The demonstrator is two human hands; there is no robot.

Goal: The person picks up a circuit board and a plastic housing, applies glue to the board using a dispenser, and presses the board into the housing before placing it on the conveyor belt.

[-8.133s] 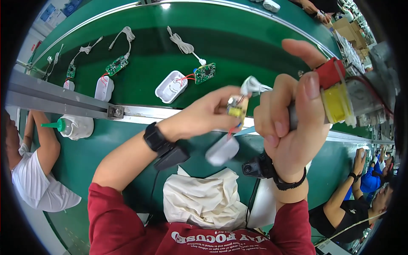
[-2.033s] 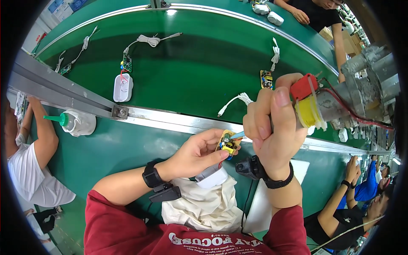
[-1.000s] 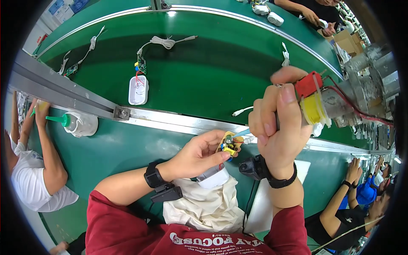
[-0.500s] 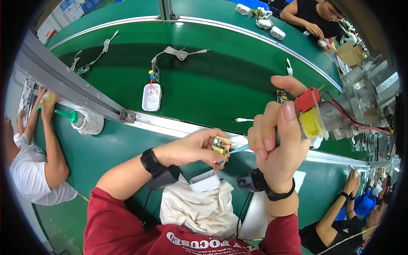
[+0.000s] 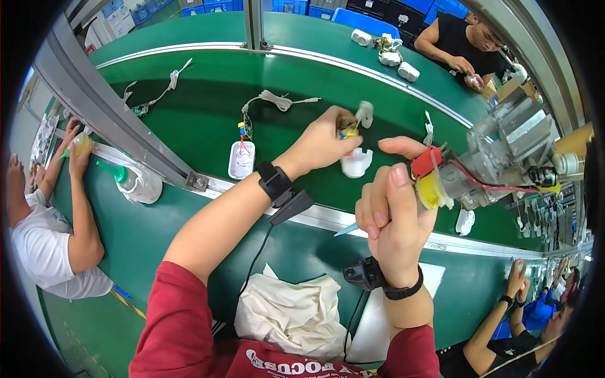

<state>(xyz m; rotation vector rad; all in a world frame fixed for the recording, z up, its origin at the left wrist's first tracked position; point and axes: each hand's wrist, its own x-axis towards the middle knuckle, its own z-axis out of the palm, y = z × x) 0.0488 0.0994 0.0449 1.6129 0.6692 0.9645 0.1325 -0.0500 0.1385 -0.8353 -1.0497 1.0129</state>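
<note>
Over the green belt point(image 5: 208, 97), my left hand point(image 5: 324, 137) is closed on a small circuit board point(image 5: 348, 133) with a yellow component, blurred by motion. Just below the board is a white plastic housing point(image 5: 357, 163); a coiled white cable point(image 5: 364, 114) shows beside my fingers. My right hand point(image 5: 394, 217) is wrapped round a bulky grey gun-like tool point(image 5: 485, 173) with a red switch part, a yellow ring and red wires. Its thin blue nozzle point(image 5: 346, 230) sticks out left of my fist, apart from the board. My fingers hide the tool's grip.
Another white housing point(image 5: 241, 160) with a wired board and cable lies on the belt. A metal rail point(image 5: 296, 214) divides belt from worktop. A white bottle with green spout point(image 5: 140, 183) stands left; a cream cloth point(image 5: 290, 315) lies before me. Co-workers sit around the line.
My left hand has carried the board and white housing forward, from beside the nozzle to over the belt. My right hand, still round the tool, has shifted slightly left in the picture.
</note>
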